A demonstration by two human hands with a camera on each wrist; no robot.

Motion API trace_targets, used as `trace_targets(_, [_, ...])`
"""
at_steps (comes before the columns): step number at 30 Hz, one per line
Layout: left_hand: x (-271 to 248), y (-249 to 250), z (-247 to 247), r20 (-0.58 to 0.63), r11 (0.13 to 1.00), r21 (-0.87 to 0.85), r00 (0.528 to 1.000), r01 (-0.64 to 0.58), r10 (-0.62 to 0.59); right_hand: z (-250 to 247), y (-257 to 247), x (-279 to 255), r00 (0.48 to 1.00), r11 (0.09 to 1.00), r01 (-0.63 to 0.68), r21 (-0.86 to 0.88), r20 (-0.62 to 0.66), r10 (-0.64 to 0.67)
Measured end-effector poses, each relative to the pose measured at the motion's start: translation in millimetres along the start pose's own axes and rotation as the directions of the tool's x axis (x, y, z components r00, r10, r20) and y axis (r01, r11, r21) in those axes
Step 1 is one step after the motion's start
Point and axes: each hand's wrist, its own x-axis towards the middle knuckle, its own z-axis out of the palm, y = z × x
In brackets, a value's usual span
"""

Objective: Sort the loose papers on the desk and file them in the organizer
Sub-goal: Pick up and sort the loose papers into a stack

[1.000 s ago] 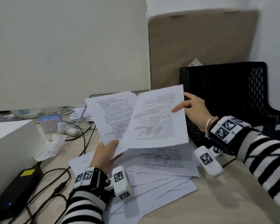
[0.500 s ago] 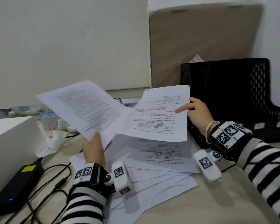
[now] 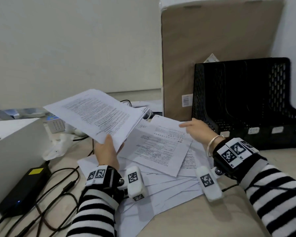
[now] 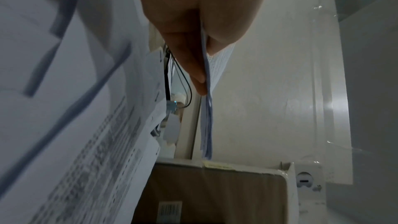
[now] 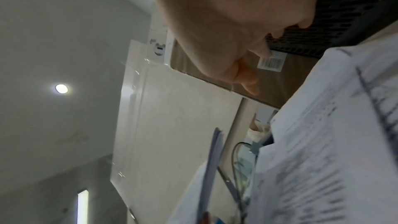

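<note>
above the desk (image 3: 186, 218), left hand (image 3: 108, 151) pinches a sheaf (image 3: 99, 115) whose long axis slants up-left; right hand (image 3: 199, 130), fingers loose, hovers over loose papers (image 3: 161, 151) beside the organizer (image 3: 246, 100).

- loose papers (image 3: 162, 178) lie spread on the desk (image 3: 191, 218)
- organizer (image 3: 246, 103) stands behind them to the right
- cardboard sheet (image 3: 217, 40) leans behind the organizer
- power adapter (image 3: 24, 189) lies far left

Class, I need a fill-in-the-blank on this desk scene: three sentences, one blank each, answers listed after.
1. The sheaf of papers is gripped by the person's ____ hand.
2. The organizer on the desk is coloured ____.
3. The right hand hovers over the loose sheets with its fingers ____.

Answers: left; black; straight
</note>
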Motion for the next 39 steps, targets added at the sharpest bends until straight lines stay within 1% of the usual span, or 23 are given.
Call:
trace_targets(1, [-2,-2,3,0.043,1.0,0.015,0.999,0.021,-0.022,-1,-7,-7,1.0,0.993,0.008,0.117,0.015,-0.01])
trace_targets(3, [-8,-4,10,0.121,0.997,0.035,0.99,0.072,-0.075,0,-22,-22,0.992,0.951,-0.06,0.304,0.126,0.022])
trace_targets(6, [-17,-10,20,0.23,0.992,0.08,0.967,0.098,-0.114,10,-30,-34,0.961,0.931,-0.129,0.342,0.275,0.032])
trace_targets(8, [-22,-13,24,0.317,0.987,0.138,0.94,0.084,-0.124,19,-30,-37,0.951,0.918,-0.117,0.378,0.31,-0.006])
trace_targets(10, [-28,-18,28,0.408,0.979,0.198,0.904,0.05,-0.129,27,-31,-39,0.948,0.879,-0.1,0.465,0.313,-0.058])
trace_targets(12, [-32,-23,33,0.46,0.97,0.243,0.876,0.032,-0.144,33,-29,-37,0.96,0.837,-0.083,0.54,0.268,-0.077])
trace_targets(14, [-33,-28,35,0.48,0.965,0.257,0.861,0.042,-0.166,36,-24,-32,0.987,0.803,-0.07,0.592,0.16,-0.032])
trace_targets(17, [-33,-32,37,0.573,0.955,0.289,0.787,0.067,-0.229,30,-14,-21,0.998,0.747,-0.056,0.663,0.028,0.051])
trace_targets(18, [-33,-32,38,0.582,0.945,0.321,0.773,0.068,-0.254,26,-13,-19,0.998,0.742,-0.035,0.669,-0.018,0.064])
trace_targets(19, [-33,-32,38,0.571,0.935,0.347,0.775,0.072,-0.271,20,-12,-18,0.996,0.745,-0.007,0.667,-0.065,0.068])
trace_targets(20, [-30,-31,37,0.538,0.925,0.372,0.794,0.077,-0.283,14,-10,-16,0.992,0.749,0.022,0.662,-0.107,0.065])
trace_targets(22, [-20,-31,33,0.407,0.896,0.439,0.873,0.07,-0.268,1,-6,-14,0.984,0.766,0.068,0.64,-0.171,0.055])
trace_targets(23, [-13,-30,29,0.328,0.887,0.46,0.921,0.04,-0.212,-6,-3,-13,0.981,0.775,0.085,0.626,-0.187,0.043])
trace_targets(24, [-8,-26,25,0.263,0.886,0.463,0.957,-0.011,-0.125,-13,-1,-13,0.982,0.779,0.102,0.618,-0.189,0.021])
trace_targets(25, [-4,-21,20,0.221,0.889,0.451,0.975,-0.086,-0.017,-20,1,-14,0.983,0.785,0.12,0.608,-0.181,-0.011])
trace_targets(26, [3,-17,16,0.2,0.882,0.436,0.975,-0.18,0.1,-27,2,-16,0.985,0.798,0.138,0.586,-0.162,-0.051])
trace_targets(27, [9,-12,12,0.2,0.861,0.435,0.961,-0.262,0.191,-33,3,-19,0.987,0.821,0.147,0.552,-0.138,-0.084])
trace_targets(28, [14,-8,8,0.21,0.834,0.447,0.944,-0.325,0.255,-39,5,-21,0.988,0.847,0.149,0.511,-0.112,-0.107])
trace_targets(29, [20,-5,5,0.219,0.813,0.46,0.933,-0.358,0.286,-43,7,-22,0.989,0.871,0.144,0.47,-0.079,-0.121])
trace_targets(32, [31,-4,0,0.279,0.806,0.449,0.917,-0.387,0.285,-47,12,-23,0.989,0.922,0.123,0.366,0.034,-0.146])
trace_targets(34, [27,0,2,0.342,0.822,0.399,0.897,-0.407,0.279,-46,14,-24,0.985,0.937,0.121,0.328,0.079,-0.156])
trace_targets(36, [26,3,3,0.343,0.864,0.326,0.9,-0.384,0.27,-45,14,-24,0.982,0.937,0.133,0.322,0.082,-0.167])
trace_targets(39, [20,11,3,0.299,0.908,0.217,0.91,-0.357,0.287,-44,15,-22,0.983,0.923,0.133,0.361,0.068,-0.168])
